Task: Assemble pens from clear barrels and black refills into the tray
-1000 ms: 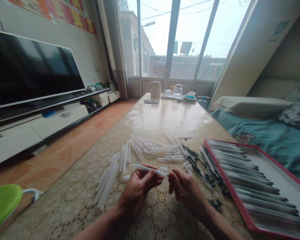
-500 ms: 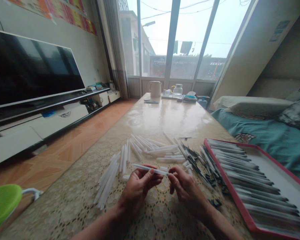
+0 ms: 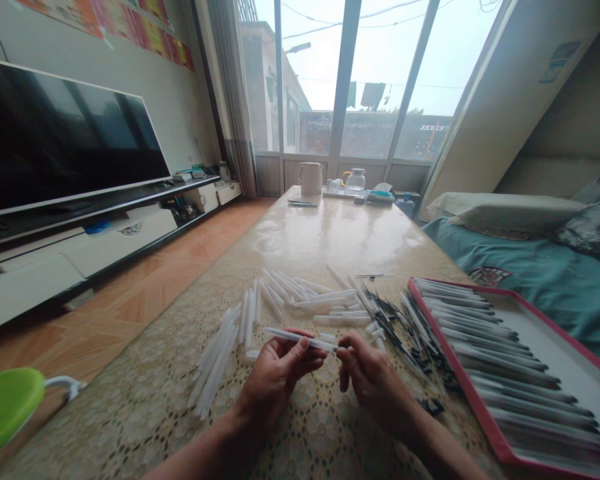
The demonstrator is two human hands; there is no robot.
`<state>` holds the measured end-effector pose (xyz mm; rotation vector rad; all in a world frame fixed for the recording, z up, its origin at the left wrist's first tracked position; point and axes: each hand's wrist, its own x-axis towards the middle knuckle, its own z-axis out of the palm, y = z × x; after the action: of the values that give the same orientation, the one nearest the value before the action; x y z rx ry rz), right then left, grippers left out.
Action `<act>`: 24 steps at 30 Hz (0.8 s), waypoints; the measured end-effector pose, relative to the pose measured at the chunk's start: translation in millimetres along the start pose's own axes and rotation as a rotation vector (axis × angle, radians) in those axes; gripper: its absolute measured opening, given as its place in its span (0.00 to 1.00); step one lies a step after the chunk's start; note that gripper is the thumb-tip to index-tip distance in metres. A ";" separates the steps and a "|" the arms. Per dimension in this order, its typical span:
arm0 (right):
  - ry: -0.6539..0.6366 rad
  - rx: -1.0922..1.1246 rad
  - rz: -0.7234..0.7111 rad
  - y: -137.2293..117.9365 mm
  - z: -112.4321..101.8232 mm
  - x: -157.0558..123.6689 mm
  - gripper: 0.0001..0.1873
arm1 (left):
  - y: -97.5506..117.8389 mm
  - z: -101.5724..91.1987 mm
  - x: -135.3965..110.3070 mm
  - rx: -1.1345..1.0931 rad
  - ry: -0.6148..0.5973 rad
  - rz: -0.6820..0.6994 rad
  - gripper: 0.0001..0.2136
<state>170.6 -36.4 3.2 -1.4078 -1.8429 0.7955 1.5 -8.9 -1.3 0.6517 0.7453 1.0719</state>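
Observation:
Between thumb and fingers, my left hand (image 3: 273, 373) holds a slim white pen (image 3: 280, 333) lying nearly level, its tapered tip to the left. My right hand (image 3: 373, 370) pinches the pen's right end, where a bit of dark shows at the fingertips. Translucent white pen barrels (image 3: 220, 367) lie in loose heaps to the left of and beyond my hands. To the right of them is a tangle of thin black refills (image 3: 390, 327), with small black pieces (image 3: 433, 405) close to my right wrist.
A red-rimmed box (image 3: 473, 397) at the right holds a row of pens with dark ends. Towards the window stand a beige jug (image 3: 311, 179), a glass jar (image 3: 356, 181) and a tissue pack (image 3: 381, 194). A green stool (image 3: 10, 410) is at the lower left.
My right fingers have shifted very slightly at the pen's right end, and a little more dark shows there. The left hand and the pen stay in place.

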 end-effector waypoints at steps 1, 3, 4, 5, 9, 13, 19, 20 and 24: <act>-0.002 -0.006 -0.002 0.4 0.3 0.0 0.17 | -0.2 -0.1 0.0 0.005 -0.005 -0.006 0.07; 0.002 -0.015 0.002 1.2 0.7 -0.1 0.21 | -0.5 -0.1 0.2 0.010 0.002 -0.015 0.08; 0.005 -0.014 0.007 1.4 0.8 -0.2 0.21 | -0.6 -0.1 0.4 0.007 0.012 -0.011 0.08; 0.007 -0.010 0.012 1.5 0.8 -0.4 0.19 | -0.8 -0.2 0.7 0.005 0.020 -0.006 0.08; 0.007 -0.008 0.012 1.7 1.4 -0.6 0.13 | -2.0 -1.2 2.7 -0.003 0.016 0.001 0.09; 0.005 -0.026 -0.002 3.5 2.6 0.0 0.19 | -3.0 -2.1 3.9 0.003 -0.009 -0.014 0.09; 0.009 -0.018 0.002 2.5 1.7 0.4 0.14 | -1.6 -0.6 2.4 -0.002 0.003 0.003 0.09; 0.012 -0.015 -0.002 2.6 2.0 0.6 0.14 | -1.9 -0.9 2.4 -0.001 0.002 0.001 0.09; -0.008 0.013 0.003 4.8 3.7 0.7 0.19 | -5.3 -4.5 4.7 0.027 -0.027 0.005 0.10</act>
<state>170.2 -34.9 -2.7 -1.4014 -1.8387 0.8144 2.0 -5.8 -9.0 0.6905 0.7360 1.0569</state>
